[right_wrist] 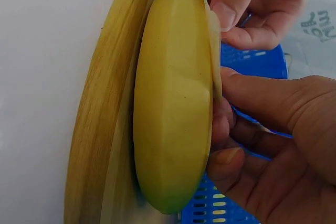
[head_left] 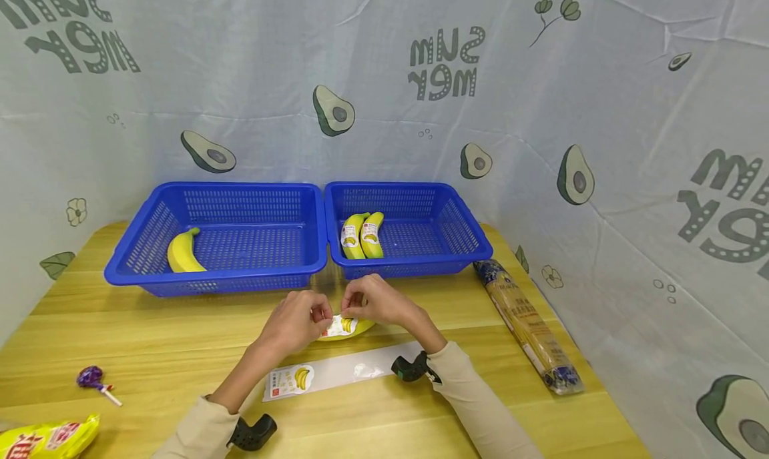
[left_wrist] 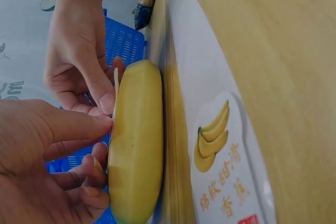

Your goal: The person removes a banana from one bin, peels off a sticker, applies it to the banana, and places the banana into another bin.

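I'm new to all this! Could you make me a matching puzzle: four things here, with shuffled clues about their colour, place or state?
Things
1. Lollipop
2. Long packet
3. Banana nearest the camera
4. Label strip

Clues
A. Mostly white, lying flat on the table
B. Has the left hand and right hand at its label
C. Purple-topped, at the left
D. Along the table's right side

Pairs: 1-C, 2-D, 3-B, 4-A
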`<state>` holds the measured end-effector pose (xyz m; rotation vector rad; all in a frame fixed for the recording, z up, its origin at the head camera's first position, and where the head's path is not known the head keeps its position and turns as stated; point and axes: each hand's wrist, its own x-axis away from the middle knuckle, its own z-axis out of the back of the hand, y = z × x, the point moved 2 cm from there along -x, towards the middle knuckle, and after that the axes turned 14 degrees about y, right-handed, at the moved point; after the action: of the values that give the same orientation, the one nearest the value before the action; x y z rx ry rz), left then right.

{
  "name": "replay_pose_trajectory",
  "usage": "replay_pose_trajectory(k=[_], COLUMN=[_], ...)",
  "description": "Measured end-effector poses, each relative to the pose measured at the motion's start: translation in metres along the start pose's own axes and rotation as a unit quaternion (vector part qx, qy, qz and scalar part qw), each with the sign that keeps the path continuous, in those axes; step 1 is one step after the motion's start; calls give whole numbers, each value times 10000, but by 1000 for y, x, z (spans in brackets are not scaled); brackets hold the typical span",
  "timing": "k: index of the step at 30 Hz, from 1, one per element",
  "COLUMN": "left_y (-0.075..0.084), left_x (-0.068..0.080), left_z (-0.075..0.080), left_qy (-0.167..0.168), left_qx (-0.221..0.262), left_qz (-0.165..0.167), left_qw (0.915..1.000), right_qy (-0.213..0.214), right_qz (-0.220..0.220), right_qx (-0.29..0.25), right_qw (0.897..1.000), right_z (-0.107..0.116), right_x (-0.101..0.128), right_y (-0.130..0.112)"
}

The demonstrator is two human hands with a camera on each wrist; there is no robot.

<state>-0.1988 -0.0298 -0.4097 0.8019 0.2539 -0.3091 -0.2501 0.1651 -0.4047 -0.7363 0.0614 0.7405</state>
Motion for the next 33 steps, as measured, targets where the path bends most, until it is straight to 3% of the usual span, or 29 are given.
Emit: replay_pose_trajectory(k=[6, 17, 33], left_y=[-2, 1, -4], left_x=[0, 1, 0], left_z=[-4, -5, 2], left_qy=[-3, 29, -166], left_qx=[-40, -250, -134], left_qz=[149, 66, 26], left_qw=[9999, 9997, 9998], right_qy=[-231, -489, -836], right_qz=[342, 578, 214], right_qx=[118, -24, -521], right_qw=[9991, 9971, 9949], right_z=[-1, 2, 9], right_x=[0, 3, 4], right_y=[-3, 2, 14])
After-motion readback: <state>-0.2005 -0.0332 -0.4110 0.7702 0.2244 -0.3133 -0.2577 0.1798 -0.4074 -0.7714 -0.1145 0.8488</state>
